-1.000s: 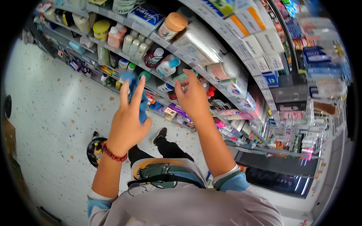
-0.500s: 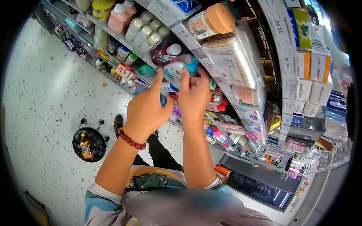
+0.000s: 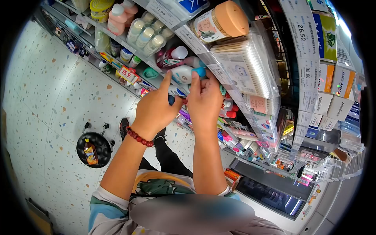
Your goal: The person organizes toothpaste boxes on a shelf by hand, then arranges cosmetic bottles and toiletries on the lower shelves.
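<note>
A white bottle (image 3: 181, 74) with a blue cap (image 3: 201, 72) lies tilted at the shelf front, between my hands. My right hand (image 3: 205, 100) has its thumb on the cap and its fingers curled at the cap end. My left hand (image 3: 153, 111), below a red bead bracelet (image 3: 138, 136), points its index finger at the bottle's base, its thumb spread apart. Whether that fingertip touches the bottle is hard to see. A dark red bottle (image 3: 171, 57) with a white cap lies just beyond. Part of a blue item shows behind my left thumb.
Roll-on bottles (image 3: 145, 38) and pink bottles (image 3: 116, 18) line the shelf farther left. Above are cotton swab packs (image 3: 244, 64) and a jar with an orange lid (image 3: 231, 17). A black round stool (image 3: 93, 150) holding a drink bottle (image 3: 90, 152) stands on the speckled floor.
Both hands stay at the white bottle with only slight finger shifts. My right fingers sit a little lower by the cap. The view has shifted slightly.
</note>
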A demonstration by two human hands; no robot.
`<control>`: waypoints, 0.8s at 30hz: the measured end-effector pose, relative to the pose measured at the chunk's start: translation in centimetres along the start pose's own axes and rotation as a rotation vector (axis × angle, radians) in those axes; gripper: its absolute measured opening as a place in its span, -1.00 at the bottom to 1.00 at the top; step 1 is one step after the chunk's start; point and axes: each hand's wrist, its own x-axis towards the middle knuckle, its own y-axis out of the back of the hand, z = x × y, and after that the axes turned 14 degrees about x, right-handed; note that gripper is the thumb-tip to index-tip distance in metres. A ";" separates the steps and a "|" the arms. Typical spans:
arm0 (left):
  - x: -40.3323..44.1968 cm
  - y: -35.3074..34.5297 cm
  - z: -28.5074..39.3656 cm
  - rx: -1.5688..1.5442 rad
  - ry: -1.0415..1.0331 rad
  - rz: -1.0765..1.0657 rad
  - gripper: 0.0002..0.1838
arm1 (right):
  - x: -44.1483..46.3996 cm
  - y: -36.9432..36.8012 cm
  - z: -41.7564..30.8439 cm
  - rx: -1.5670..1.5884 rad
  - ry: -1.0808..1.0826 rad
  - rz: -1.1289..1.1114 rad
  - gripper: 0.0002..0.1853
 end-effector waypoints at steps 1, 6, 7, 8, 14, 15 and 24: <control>0.0 0.1 0.2 0.001 -0.002 0.000 -0.10 | 0.1 0.1 0.1 0.001 0.001 0.002 -0.68; -0.1 0.1 0.2 -0.024 0.013 0.007 -0.10 | 0.4 0.2 0.6 -0.011 -0.033 0.008 -0.58; -0.1 0.0 0.1 -0.024 0.014 0.009 -0.10 | 0.4 0.2 0.8 -0.010 -0.031 0.006 -0.58; 0.0 -0.1 0.0 -0.037 0.008 0.016 -0.11 | 0.4 0.2 1.0 -0.013 -0.028 0.011 -0.58; -0.2 0.3 -0.2 -0.038 0.011 0.025 -0.11 | 0.2 0.5 0.0 -0.071 -0.086 -0.002 -0.60; -0.2 0.3 -0.3 -0.040 0.012 0.030 -0.12 | 0.1 0.5 -0.4 -0.110 -0.097 -0.024 -0.63; -0.6 -0.2 -1.8 -0.086 -0.087 0.166 -0.07 | -0.5 -2.3 -4.7 -0.063 0.034 -0.210 -0.43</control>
